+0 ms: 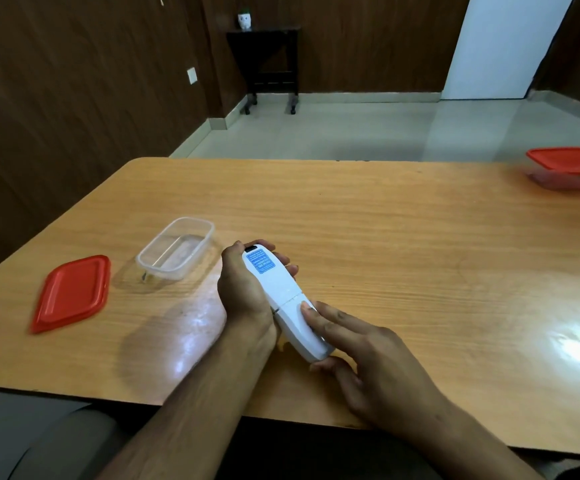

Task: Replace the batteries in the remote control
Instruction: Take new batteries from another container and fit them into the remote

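A white remote control [281, 292] is held back side up over the wooden table [403, 244], with a blue label near its far end. My left hand [243, 289] wraps around its upper half from the left. My right hand [354, 351] grips the near end, thumb pressing on the battery cover [302, 327]. A thin seam shows where the cover meets the body. No batteries are visible.
An open clear plastic container [177, 249] stands left of the remote, with its red lid [72, 294] lying flat further left. A second clear container with a red lid [569, 166] sits at the far right edge.
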